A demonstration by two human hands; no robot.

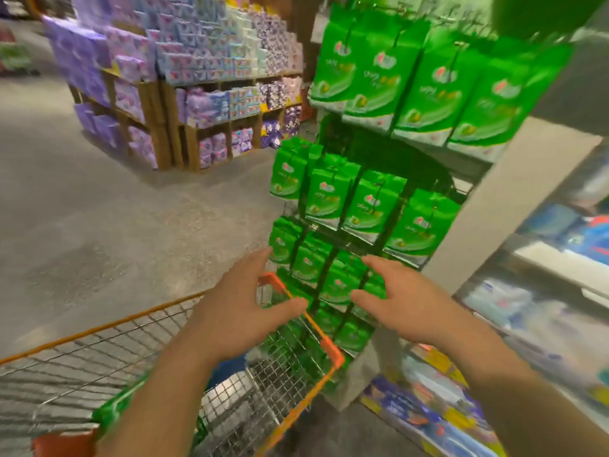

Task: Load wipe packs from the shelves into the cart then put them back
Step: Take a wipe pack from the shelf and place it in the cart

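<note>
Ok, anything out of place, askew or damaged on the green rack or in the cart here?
Nothing stands out. The green wipe packs hang in rows on the rack, the cart stands beside it, and both hands, left and right, reach open toward the lower packs. The frame is blurred, so fine damage wouldn't show.

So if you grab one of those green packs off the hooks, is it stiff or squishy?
Probably squishy: the green packs look like soft plastic pouches with bulging fronts. Their glossy film may be a bit slippery. They hang from hooks on the rack, so one would likely swing when nudged. Both the left hand and the right hand reach open-fingered, holding nothing.
</note>
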